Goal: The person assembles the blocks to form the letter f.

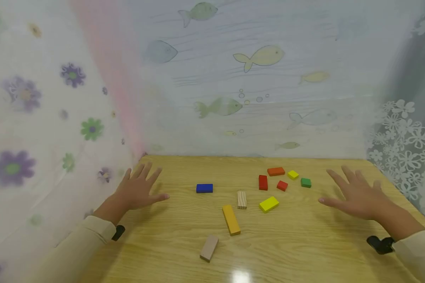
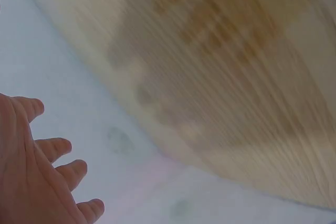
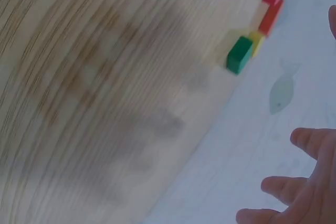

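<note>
My left hand (image 1: 136, 191) hovers over the left side of the table with its fingers spread, holding nothing; the blue block (image 1: 204, 188) is the nearest thing to it. On the right, my right hand (image 1: 357, 195) is likewise spread and holds nothing, with the small green block (image 1: 306, 182) closest. Between the hands lie a striped wooden block (image 1: 242, 200), an orange-yellow long block (image 1: 231, 220), a yellow block (image 1: 269, 204) and a plain wooden block (image 1: 209, 248). Farther back are a red block (image 1: 263, 182), a small red block (image 1: 282, 186), an orange-red block (image 1: 276, 171) and a small yellow block (image 1: 293, 175).
The blocks lie apart on a wood-grain table (image 1: 163, 251). A pale curtain with fish drawings (image 1: 262, 57) hangs behind its far edge. Flowered sheeting (image 1: 49, 129) closes off the left side, and a white-flowered panel (image 1: 407, 137) stands at the right.
</note>
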Demonstrator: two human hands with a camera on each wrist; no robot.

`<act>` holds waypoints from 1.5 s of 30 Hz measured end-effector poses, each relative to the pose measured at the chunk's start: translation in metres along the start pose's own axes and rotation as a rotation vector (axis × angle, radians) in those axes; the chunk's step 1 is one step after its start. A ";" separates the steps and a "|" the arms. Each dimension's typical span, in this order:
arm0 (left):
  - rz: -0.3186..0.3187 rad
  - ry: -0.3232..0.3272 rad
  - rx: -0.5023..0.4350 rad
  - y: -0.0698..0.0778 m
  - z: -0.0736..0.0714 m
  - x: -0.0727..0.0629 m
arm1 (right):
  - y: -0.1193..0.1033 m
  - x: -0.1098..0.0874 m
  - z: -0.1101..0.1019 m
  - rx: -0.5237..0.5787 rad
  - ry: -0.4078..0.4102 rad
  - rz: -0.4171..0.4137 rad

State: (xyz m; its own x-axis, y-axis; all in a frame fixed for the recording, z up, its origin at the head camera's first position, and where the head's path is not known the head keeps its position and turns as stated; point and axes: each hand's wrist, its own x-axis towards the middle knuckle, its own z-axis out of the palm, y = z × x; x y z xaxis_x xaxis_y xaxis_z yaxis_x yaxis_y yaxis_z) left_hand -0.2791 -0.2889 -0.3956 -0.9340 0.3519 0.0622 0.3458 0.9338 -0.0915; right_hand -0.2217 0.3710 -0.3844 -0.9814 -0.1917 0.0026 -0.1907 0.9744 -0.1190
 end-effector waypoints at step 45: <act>0.426 -0.319 -0.809 0.122 0.015 0.008 | -0.175 0.042 0.059 0.624 -0.073 -0.372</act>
State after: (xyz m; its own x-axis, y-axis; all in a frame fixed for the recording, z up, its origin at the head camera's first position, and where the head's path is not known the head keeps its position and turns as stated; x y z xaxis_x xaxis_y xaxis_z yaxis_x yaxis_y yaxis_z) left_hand -0.2461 -0.1732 -0.4210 -0.6553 0.7484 -0.1019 0.5069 0.5358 0.6753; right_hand -0.2287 0.1857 -0.4217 -0.8460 -0.5256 0.0898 -0.4431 0.5992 -0.6668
